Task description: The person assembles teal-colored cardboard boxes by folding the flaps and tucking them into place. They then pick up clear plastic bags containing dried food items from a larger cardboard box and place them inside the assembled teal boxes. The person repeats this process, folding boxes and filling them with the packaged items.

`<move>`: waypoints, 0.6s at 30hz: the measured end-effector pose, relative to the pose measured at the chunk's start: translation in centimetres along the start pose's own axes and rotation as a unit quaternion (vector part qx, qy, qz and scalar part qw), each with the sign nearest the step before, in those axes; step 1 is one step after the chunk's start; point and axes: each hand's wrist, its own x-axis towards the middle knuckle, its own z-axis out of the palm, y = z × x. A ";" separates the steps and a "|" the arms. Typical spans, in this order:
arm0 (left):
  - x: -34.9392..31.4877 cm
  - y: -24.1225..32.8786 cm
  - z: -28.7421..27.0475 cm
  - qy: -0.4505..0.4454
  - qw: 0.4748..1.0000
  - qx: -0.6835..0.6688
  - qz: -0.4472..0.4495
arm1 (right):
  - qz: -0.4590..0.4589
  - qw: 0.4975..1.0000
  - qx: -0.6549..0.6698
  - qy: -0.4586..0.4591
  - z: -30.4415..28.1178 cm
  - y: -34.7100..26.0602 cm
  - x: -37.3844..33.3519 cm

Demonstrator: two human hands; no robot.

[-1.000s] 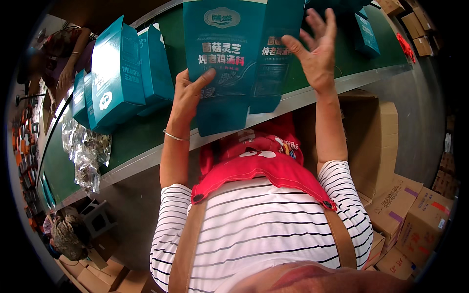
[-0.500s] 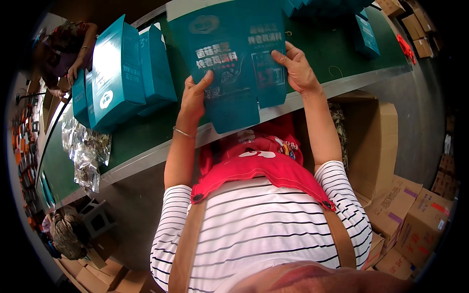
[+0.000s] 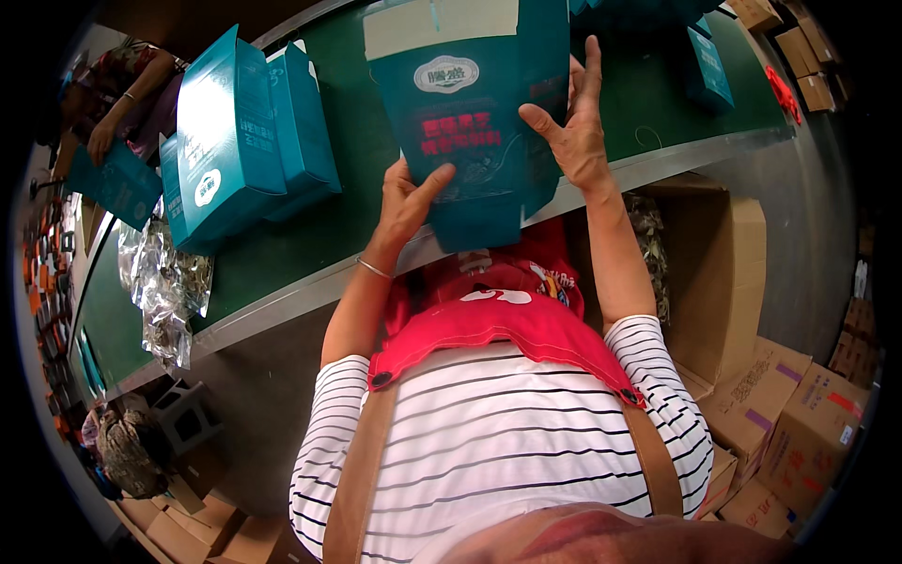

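A teal carton (image 3: pixel 451 169) with a pale oval emblem and a cream inner flap hangs upright in front of me, above the table's near edge. Its lower flap points down toward my red apron (image 3: pixel 489 310). My left hand (image 3: pixel 406 199) grips its lower left edge, thumb on the front panel and fingers behind. At the carton's right side, my right hand (image 3: pixel 578 136) has its thumb and forefinger spread apart. Part of that hand is hidden by the side panel; whether those fingers touch it, I cannot tell.
Formed teal cartons (image 3: pixel 225 150) stand on the green table (image 3: pixel 357 113) at left, beside clear packets (image 3: pixel 164 282). Across there, a co-worker's hand (image 3: pixel 101 141) holds another teal carton. An open cardboard box (image 3: pixel 742 282) stands below the table at right, near stacked brown boxes (image 3: pixel 799 432).
The carton has moved right and opened from flat into more of a box shape. My right hand's grip on its side has loosened, fingers spreading. The co-worker's carton swung outward.
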 end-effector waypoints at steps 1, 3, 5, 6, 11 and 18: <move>-0.3 -0.1 0.5 -0.020 1.000 0.020 0.013 | -0.059 0.995 -0.084 -0.001 -0.1 0.1 0.3; -0.5 0.2 1.0 -0.067 0.996 0.052 0.032 | -0.138 0.974 -0.182 -0.007 -0.1 0.3 0.5; -0.5 1.3 1.3 -0.046 0.998 0.028 0.041 | -0.056 0.989 -0.126 -0.051 0.1 -0.2 0.1; -0.5 2.1 1.4 -0.036 0.998 0.016 0.046 | -0.016 0.992 -0.098 -0.073 0.3 -0.5 -0.2; 0.8 6.2 0.7 0.046 0.987 0.034 0.151 | -0.004 0.990 -0.045 -0.131 1.0 -0.6 -1.3; 1.5 6.1 0.3 0.025 0.955 0.168 0.241 | -0.033 0.992 0.045 -0.113 1.3 -1.6 -0.3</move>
